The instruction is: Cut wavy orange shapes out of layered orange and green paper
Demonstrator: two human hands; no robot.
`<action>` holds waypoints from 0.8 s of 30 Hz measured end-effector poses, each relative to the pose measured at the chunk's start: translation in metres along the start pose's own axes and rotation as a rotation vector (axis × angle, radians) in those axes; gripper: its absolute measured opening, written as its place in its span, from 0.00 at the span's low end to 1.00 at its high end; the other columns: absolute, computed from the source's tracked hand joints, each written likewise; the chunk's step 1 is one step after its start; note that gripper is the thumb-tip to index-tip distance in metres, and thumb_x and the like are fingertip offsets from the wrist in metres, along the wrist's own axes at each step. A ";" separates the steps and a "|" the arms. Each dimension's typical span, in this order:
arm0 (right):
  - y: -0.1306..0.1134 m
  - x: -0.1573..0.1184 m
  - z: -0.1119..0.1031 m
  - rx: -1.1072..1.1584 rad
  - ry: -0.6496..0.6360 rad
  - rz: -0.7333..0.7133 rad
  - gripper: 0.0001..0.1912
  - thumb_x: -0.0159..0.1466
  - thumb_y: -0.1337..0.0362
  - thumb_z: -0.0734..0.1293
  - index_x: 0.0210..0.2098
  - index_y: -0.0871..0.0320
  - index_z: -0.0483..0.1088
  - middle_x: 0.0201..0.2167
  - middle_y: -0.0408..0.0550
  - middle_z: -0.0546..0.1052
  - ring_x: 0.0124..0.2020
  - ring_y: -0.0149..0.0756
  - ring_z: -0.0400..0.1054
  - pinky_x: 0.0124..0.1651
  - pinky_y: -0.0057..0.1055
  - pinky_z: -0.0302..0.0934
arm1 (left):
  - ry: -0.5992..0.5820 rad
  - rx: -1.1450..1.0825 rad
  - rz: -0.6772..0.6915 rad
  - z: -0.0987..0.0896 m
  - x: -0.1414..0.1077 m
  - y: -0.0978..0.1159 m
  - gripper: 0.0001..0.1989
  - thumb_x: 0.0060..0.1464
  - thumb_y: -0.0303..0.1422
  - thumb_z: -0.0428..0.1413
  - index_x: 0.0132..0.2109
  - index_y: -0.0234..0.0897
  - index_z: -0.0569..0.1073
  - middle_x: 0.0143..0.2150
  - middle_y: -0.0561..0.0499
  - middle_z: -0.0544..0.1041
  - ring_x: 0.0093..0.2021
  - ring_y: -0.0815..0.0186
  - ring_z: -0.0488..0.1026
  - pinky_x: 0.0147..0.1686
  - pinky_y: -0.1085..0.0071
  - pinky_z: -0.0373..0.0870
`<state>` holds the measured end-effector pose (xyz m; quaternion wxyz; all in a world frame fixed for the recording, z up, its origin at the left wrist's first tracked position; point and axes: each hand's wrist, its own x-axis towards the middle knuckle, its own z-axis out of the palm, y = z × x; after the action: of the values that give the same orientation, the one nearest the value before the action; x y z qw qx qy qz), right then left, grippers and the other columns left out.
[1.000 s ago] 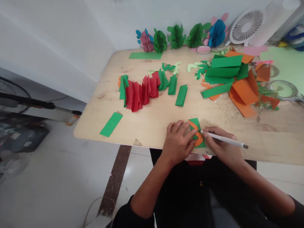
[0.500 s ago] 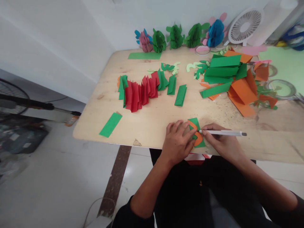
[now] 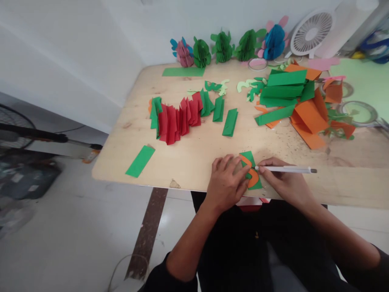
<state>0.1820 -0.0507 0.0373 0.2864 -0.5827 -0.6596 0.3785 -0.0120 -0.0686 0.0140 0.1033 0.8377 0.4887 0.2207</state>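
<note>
My left hand (image 3: 226, 181) lies with fingers apart on the table's front part, its fingertips pressing a curved orange paper cutout (image 3: 253, 178) onto a green paper piece (image 3: 257, 185). Part of both papers is hidden under the fingers. In my right hand (image 3: 284, 178) a white pen (image 3: 288, 169) is pinched between thumb and fingers, lying almost level. Its tip touches or nearly touches the inner notch of the orange cutout. Left of my hands lies a flat green strip (image 3: 140, 161). Beyond them is a folded green piece (image 3: 230, 122).
Standing red folded papers (image 3: 167, 123) sit mid-table beside green ones (image 3: 156, 113). Stacked green strips (image 3: 284, 91) and orange papers (image 3: 311, 115) lie at right, near tape rolls (image 3: 361, 112). Paper figures (image 3: 223, 46) and a small white fan (image 3: 311, 34) line the wall.
The view has shifted very slightly, so the table's things appear a little further left. Both hands, the pen and the orange cutout keep nearly the same places.
</note>
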 end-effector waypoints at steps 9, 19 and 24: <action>0.000 0.001 0.001 -0.040 0.033 -0.057 0.12 0.63 0.55 0.64 0.34 0.55 0.73 0.31 0.46 0.79 0.31 0.35 0.74 0.32 0.30 0.68 | -0.003 -0.002 0.003 0.001 0.000 0.000 0.16 0.61 0.38 0.51 0.53 0.41 0.72 0.60 0.44 0.68 0.60 0.49 0.60 0.57 0.48 0.57; -0.001 -0.001 0.003 -0.051 0.063 -0.063 0.10 0.64 0.56 0.63 0.33 0.55 0.73 0.30 0.46 0.79 0.30 0.34 0.73 0.30 0.29 0.67 | -0.005 0.003 0.006 0.001 -0.001 -0.001 0.16 0.61 0.38 0.51 0.53 0.42 0.72 0.60 0.44 0.68 0.60 0.50 0.60 0.57 0.48 0.57; -0.001 0.000 0.003 -0.049 0.087 -0.062 0.10 0.63 0.57 0.64 0.33 0.55 0.73 0.29 0.45 0.79 0.29 0.34 0.73 0.31 0.29 0.67 | -0.009 0.003 -0.002 0.001 -0.001 -0.001 0.16 0.61 0.38 0.51 0.53 0.41 0.72 0.61 0.44 0.68 0.61 0.50 0.60 0.58 0.48 0.56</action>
<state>0.1791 -0.0514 0.0362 0.3118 -0.5848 -0.6734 0.3276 -0.0126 -0.0688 0.0129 0.1047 0.8384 0.4893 0.2160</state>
